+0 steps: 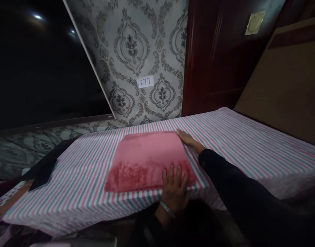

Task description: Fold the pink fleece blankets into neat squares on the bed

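A flat, square pink plush piece point(147, 154), a folded cloth or thin cushion, lies on a striped sheet point(82, 161). Its near part shows darker, brushed-looking red patches. My left hand point(175, 188), with a pale bracelet point(167, 209) at the wrist, rests palm down on the near right part, fingers spread. At the far right corner, my right hand point(187, 138) lies along the edge with its fingers stretched out. Neither hand grips the plush piece. The underside of the piece is hidden.
The sheet covers a table or bed whose front edge drops toward me. A dark screen point(44, 68) stands at the back left, beside patterned wallpaper point(131, 48) with a paper label point(145, 81) reading 277. A brown panel point(288, 79) leans on the right.
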### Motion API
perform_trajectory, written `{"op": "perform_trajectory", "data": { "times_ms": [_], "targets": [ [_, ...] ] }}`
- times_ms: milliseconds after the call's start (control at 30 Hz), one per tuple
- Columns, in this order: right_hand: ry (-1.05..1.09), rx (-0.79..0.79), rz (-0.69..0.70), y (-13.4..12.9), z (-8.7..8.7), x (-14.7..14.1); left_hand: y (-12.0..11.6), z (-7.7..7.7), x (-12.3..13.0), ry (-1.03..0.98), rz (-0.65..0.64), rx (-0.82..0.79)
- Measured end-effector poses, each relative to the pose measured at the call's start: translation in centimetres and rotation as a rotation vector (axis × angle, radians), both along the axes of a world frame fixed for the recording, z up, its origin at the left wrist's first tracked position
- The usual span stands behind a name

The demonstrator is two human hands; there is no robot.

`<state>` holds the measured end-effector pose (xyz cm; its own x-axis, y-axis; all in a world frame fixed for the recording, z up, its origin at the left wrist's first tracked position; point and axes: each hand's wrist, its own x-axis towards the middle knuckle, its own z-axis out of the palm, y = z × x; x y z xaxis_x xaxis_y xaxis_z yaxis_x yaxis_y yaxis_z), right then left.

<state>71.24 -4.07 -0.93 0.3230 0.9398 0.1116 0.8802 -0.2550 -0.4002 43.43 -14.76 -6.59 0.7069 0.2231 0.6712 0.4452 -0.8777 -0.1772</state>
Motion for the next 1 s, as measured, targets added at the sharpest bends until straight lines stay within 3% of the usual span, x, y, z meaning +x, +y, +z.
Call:
{"op": "perform_trajectory", "data": {
  "times_ms": [100, 200, 300, 367, 467, 533, 600, 667, 800, 1000],
  "targets": [
    [-0.005, 0.054, -0.001, -1.9, 0.4, -1.2, -0.1, 0.0, 0.2, -0.015, -0.009, -0.016],
    [-0.022, 0.178, 0.134, -4.6, 0.1, -3.8, -0.8, 0.3, 0.2, 0.01, -0.04, -0.085],
    [-0.044, 0.262, 0.282, -7.9, -0.2, -7.0, -1.4, 1.9, -0.4, 0.069, -0.072, -0.191],
    [-0.081, 0.236, 0.301, -9.9, -0.2, -9.1, -0.9, 3.8, -1.5, 0.087, -0.053, -0.249],
    [-0.161, 0.181, 0.28, -12.0, -0.4, -11.7, 1.8, 6.5, -4.8, 0.071, 0.105, -0.319],
    [-0.218, 0.134, 0.252, -12.7, -0.8, -13.0, 4.3, 7.5, -7.6, 0.07, 0.296, -0.368],
    [-0.259, 0.102, 0.217, -12.9, -1.3, -13.9, 6.6, 7.4, -10.1, 0.08, 0.465, -0.402],
    [-0.276, 0.105, 0.186, -13.1, -1.8, -14.4, 8.0, 6.5, -11.9, 0.094, 0.548, -0.41],
    [-0.25, 0.149, 0.147, -13.9, -2.9, -14.4, 8.6, 5.0, -12.7, 0.095, 0.547, -0.391],
    [-0.193, 0.258, 0.204, -17.7, -4.8, -13.0, 8.5, 4.9, -14.0, 0.156, 0.488, -0.403]
  ]
}}
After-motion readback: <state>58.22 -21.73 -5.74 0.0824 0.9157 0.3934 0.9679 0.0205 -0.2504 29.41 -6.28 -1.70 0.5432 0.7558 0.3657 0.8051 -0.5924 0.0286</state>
